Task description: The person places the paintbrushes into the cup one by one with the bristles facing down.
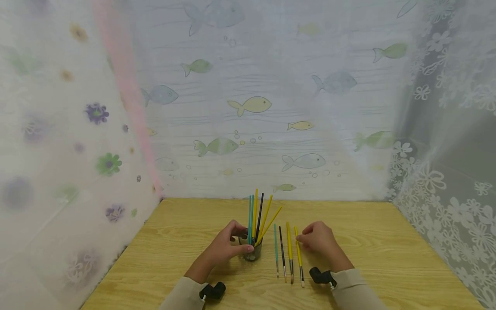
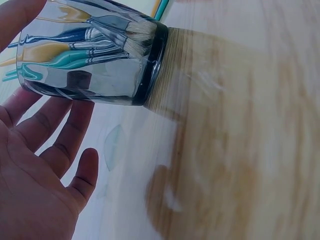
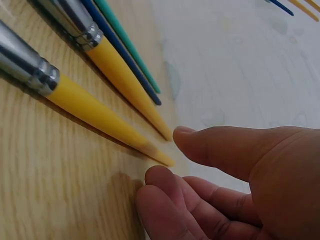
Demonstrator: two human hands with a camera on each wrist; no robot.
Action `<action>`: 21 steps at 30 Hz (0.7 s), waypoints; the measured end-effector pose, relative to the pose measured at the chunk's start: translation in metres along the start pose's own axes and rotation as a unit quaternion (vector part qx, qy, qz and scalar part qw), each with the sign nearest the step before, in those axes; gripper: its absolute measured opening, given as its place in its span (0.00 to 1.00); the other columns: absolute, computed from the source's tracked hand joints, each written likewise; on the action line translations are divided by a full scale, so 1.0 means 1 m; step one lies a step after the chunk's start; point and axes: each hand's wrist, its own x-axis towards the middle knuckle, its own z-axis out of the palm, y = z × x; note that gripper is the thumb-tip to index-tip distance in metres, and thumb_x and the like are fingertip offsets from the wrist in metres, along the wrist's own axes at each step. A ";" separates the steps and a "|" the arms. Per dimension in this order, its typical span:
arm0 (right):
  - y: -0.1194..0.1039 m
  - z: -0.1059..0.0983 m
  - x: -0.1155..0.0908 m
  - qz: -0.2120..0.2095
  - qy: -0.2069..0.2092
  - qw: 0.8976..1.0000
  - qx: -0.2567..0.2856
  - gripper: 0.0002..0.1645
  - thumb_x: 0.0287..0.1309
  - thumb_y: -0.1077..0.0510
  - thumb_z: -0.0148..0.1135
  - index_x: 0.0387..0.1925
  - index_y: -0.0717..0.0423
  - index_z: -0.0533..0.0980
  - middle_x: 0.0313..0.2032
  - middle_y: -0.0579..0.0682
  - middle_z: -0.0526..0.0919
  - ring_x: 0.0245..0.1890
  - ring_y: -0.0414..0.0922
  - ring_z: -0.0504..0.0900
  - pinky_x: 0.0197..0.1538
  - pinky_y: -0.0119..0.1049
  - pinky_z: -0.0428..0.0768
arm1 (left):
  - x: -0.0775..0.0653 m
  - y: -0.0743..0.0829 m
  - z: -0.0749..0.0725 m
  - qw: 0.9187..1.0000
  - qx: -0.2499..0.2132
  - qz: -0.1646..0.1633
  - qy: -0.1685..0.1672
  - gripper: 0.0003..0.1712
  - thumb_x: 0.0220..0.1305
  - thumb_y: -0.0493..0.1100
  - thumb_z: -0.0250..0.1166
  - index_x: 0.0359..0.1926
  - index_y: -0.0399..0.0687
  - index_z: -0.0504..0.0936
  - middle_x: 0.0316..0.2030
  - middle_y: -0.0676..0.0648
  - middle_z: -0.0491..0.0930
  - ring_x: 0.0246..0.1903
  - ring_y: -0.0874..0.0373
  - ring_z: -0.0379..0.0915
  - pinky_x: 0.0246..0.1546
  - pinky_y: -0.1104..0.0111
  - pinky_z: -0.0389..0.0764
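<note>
My left hand point(image 1: 224, 245) holds a clear glass cup point(image 1: 252, 256), thumb on its near side and fingers round the far side. In the left wrist view the glass point(image 2: 112, 82) holds several paintbrushes point(image 2: 137, 37), bristles down; their turquoise, dark and yellow handles stick out of the rim. My right hand point(image 1: 319, 237) is beside the handle end of the rightmost yellow paintbrush point(image 1: 297, 249), which lies on the table. Seen from the right wrist, thumb and fingers stand apart close to that handle's tip point(image 3: 162, 159), with nothing gripped.
Left of that brush, a thicker yellow paintbrush point(image 1: 289, 245), a dark one point(image 1: 282, 249) and a turquoise one point(image 1: 276, 245) lie in a row on the wooden table point(image 1: 186, 224). A fish-print curtain point(image 1: 252, 129) hangs behind, with patterned curtains at both sides.
</note>
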 end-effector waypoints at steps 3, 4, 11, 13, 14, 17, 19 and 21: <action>0.000 0.005 -0.001 -0.004 -0.002 1.000 -0.012 0.20 0.58 0.58 0.76 0.46 0.68 0.81 0.31 0.54 0.86 0.27 0.45 0.85 0.30 0.39 0.86 | 0.000 -0.001 0.000 1.000 0.000 0.001 0.000 0.27 0.66 0.54 0.74 0.59 0.54 0.72 0.59 0.53 0.80 0.59 0.53 0.76 0.56 0.55 0.72; 0.000 0.007 -0.001 -0.008 -0.001 1.000 -0.018 0.19 0.57 0.58 0.77 0.44 0.67 0.82 0.31 0.54 0.86 0.27 0.45 0.85 0.30 0.39 0.85 | 0.000 -0.001 0.000 1.000 -0.001 0.001 -0.001 0.27 0.66 0.54 0.74 0.59 0.54 0.72 0.59 0.53 0.80 0.59 0.53 0.76 0.56 0.55 0.72; -0.004 0.015 -0.005 -0.034 0.004 0.998 -0.047 0.08 0.55 0.58 0.78 0.29 0.59 0.87 0.23 0.50 0.85 0.22 0.45 0.83 0.27 0.38 0.84 | -0.001 0.000 -0.001 1.000 -0.018 -0.014 -0.011 0.28 0.66 0.54 0.74 0.59 0.51 0.72 0.62 0.50 0.77 0.61 0.52 0.74 0.58 0.54 0.71; -0.004 0.017 -0.005 -0.036 0.005 0.998 -0.049 0.07 0.54 0.59 0.78 0.27 0.57 0.87 0.22 0.50 0.85 0.22 0.45 0.83 0.26 0.37 0.84 | -0.001 0.000 -0.001 1.000 -0.021 -0.017 -0.012 0.29 0.66 0.54 0.73 0.60 0.51 0.71 0.62 0.50 0.76 0.62 0.51 0.73 0.58 0.53 0.71; -0.005 0.017 -0.005 -0.038 0.006 0.998 -0.050 0.06 0.54 0.59 0.78 0.27 0.57 0.87 0.22 0.49 0.85 0.22 0.44 0.83 0.26 0.37 0.84 | -0.001 0.000 -0.001 1.000 -0.021 -0.016 -0.012 0.29 0.66 0.54 0.73 0.60 0.50 0.71 0.63 0.49 0.76 0.62 0.51 0.73 0.58 0.53 0.71; -0.005 0.018 -0.005 -0.035 0.005 0.998 -0.049 0.05 0.53 0.61 0.78 0.27 0.58 0.87 0.22 0.49 0.85 0.22 0.44 0.84 0.27 0.37 0.85 | -0.001 0.000 -0.001 1.000 -0.022 -0.016 -0.012 0.29 0.67 0.54 0.73 0.60 0.51 0.71 0.63 0.49 0.76 0.62 0.51 0.73 0.58 0.53 0.71; -0.005 0.017 -0.005 -0.036 0.004 0.998 -0.050 0.05 0.53 0.62 0.78 0.26 0.58 0.87 0.22 0.50 0.86 0.22 0.44 0.84 0.26 0.38 0.85 | -0.001 -0.001 -0.001 1.000 -0.021 -0.017 -0.012 0.29 0.66 0.55 0.73 0.60 0.51 0.71 0.63 0.50 0.76 0.62 0.51 0.73 0.59 0.53 0.71; -0.005 0.017 -0.005 -0.035 0.005 0.998 -0.049 0.05 0.52 0.62 0.78 0.26 0.58 0.87 0.22 0.50 0.86 0.22 0.44 0.84 0.26 0.38 0.85 | 0.000 -0.002 0.000 1.000 -0.020 -0.018 -0.011 0.29 0.66 0.55 0.73 0.60 0.53 0.71 0.62 0.51 0.76 0.62 0.52 0.73 0.59 0.53 0.71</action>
